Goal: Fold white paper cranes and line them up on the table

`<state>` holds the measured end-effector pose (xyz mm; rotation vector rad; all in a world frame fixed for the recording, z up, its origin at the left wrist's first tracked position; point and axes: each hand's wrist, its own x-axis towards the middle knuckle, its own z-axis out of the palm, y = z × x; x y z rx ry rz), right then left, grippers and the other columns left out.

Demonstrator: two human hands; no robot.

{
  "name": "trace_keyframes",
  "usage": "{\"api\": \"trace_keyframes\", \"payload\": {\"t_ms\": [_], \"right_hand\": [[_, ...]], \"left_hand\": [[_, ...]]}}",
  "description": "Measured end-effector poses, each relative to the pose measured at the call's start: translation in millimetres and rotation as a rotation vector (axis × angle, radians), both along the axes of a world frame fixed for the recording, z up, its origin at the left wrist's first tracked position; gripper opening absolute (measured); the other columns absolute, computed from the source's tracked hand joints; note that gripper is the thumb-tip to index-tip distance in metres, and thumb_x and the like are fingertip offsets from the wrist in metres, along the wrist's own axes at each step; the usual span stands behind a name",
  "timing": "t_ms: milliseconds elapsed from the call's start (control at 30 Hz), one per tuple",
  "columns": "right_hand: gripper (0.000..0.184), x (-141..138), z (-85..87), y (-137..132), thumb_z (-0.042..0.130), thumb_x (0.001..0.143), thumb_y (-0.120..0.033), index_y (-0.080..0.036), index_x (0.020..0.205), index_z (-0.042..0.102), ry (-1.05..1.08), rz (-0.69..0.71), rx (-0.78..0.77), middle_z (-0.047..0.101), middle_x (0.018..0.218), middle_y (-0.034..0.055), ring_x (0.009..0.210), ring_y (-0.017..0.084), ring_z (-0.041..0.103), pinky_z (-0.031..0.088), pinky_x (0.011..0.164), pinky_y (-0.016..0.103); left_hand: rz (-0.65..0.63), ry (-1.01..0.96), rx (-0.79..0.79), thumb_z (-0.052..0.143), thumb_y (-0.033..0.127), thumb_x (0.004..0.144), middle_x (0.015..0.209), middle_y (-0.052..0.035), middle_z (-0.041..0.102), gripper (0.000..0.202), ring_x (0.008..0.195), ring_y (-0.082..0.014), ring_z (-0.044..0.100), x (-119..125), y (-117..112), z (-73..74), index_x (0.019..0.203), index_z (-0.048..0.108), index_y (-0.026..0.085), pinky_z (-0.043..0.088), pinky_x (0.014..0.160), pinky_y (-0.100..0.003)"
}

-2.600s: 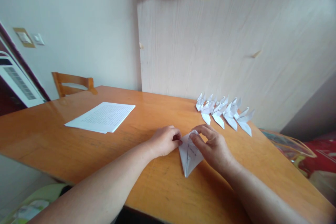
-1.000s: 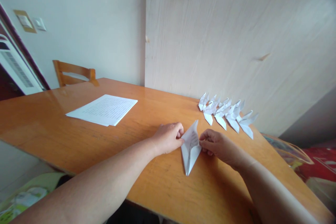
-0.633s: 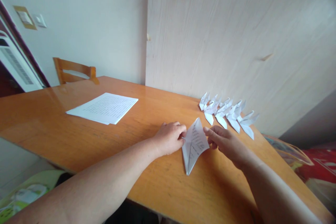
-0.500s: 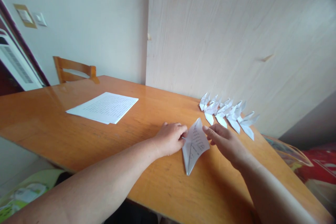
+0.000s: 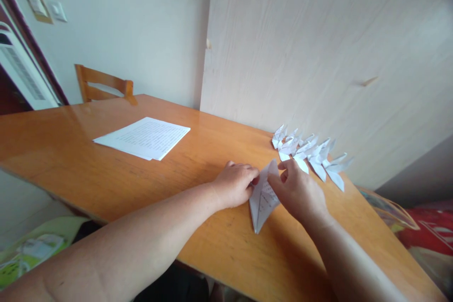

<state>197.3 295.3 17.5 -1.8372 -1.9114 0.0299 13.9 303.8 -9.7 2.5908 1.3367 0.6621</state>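
A partly folded white paper lies on the orange wooden table, its long point aimed toward me. My left hand rests curled on the table and pinches the paper's left corner. My right hand lies over the paper's right side, with its fingers curled round the upper flap near the top tip. A row of several finished white folded paper figures sits just beyond my right hand, near the wall panel.
A small stack of printed sheets lies at the table's far left. A wooden chair back stands behind the table. A pale wood panel rises along the far edge. The table's near edge runs diagonally below my arms.
My right hand has moved in over the paper's right side and closed on the flap, which was spread open half a second ago. The left hand has stayed on the left corner. The view has shifted slightly.
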Motion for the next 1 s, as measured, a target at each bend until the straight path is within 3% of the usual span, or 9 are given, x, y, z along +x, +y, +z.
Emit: {"api": "trace_keyframes", "payload": {"t_ms": [100,200,400,533,667,900,1000], "right_hand": [[0.029,-1.4,0.0,2.1,0.050,0.088,-0.053,-0.026,0.091,0.057,-0.039,-0.020,-0.032,0.068,0.073,0.0040,0.066,0.024,0.064,0.029,0.051,0.029],[0.023,-2.7,0.0,3.9,0.047,0.090,-0.047,-0.026,0.086,0.056,-0.114,-0.031,-0.046,0.068,0.073,0.0051,0.068,0.024,0.063,0.028,0.052,0.030],[0.018,-2.5,-2.8,6.6,0.046,0.090,-0.035,-0.024,0.101,0.056,-0.122,-0.055,-0.026,0.066,0.073,0.0055,0.068,0.024,0.062,0.028,0.053,0.029],[0.016,-0.8,-3.5,9.0,0.049,0.088,-0.039,-0.025,0.095,0.055,-0.055,-0.053,-0.024,0.067,0.073,0.0029,0.066,0.022,0.060,0.029,0.054,0.029],[0.026,0.9,-4.0,11.7,0.050,0.088,-0.051,-0.026,0.090,0.058,0.025,-0.041,-0.002,0.066,0.072,-0.0004,0.061,0.019,0.057,0.030,0.054,0.028],[0.023,5.9,-11.0,18.0,0.056,0.085,-0.045,-0.027,0.085,0.069,0.102,-0.011,0.165,0.064,0.070,-0.0013,0.063,0.017,0.055,0.031,0.055,0.028],[0.024,11.7,-11.1,21.8,0.056,0.084,-0.044,-0.024,0.081,0.068,0.249,0.021,0.169,0.061,0.064,-0.0007,0.060,0.017,0.054,0.035,0.055,0.028]], "left_hand": [[-0.009,0.004,0.042,0.056,0.017,0.086,0.094,-0.0024,0.067,0.007,0.090,-0.0221,0.063,0.1,1.5,-3.7,0.088,0.061,0.022,0.037,0.077,-0.036],[-0.016,0.002,0.071,0.055,0.018,0.086,0.090,-0.0021,0.066,0.006,0.088,-0.0214,0.062,-0.1,2.4,-6.0,0.086,0.060,0.021,0.036,0.075,-0.035],[-0.035,-0.008,0.050,0.054,0.016,0.085,0.091,-0.0027,0.066,0.010,0.091,-0.0224,0.062,-1.2,1.9,-4.8,0.086,0.062,0.022,0.036,0.077,-0.036],[-0.033,0.001,0.025,0.054,0.016,0.086,0.092,-0.0032,0.066,0.012,0.091,-0.0228,0.062,-1.2,0.8,-2.6,0.087,0.063,0.022,0.036,0.078,-0.036],[-0.025,0.010,0.018,0.054,0.014,0.085,0.093,-0.0036,0.066,0.013,0.093,-0.0226,0.061,-0.8,-0.3,-1.1,0.087,0.064,0.022,0.036,0.080,-0.036],[-0.034,0.023,0.025,0.053,0.015,0.085,0.093,-0.0023,0.065,0.015,0.092,-0.0229,0.062,-1.2,0.6,-2.5,0.089,0.065,0.023,0.035,0.078,-0.037],[-0.035,0.017,0.019,0.053,0.015,0.085,0.094,-0.0023,0.065,0.016,0.093,-0.0230,0.062,-1.7,1.2,-3.6,0.090,0.065,0.024,0.035,0.078,-0.037]]}}
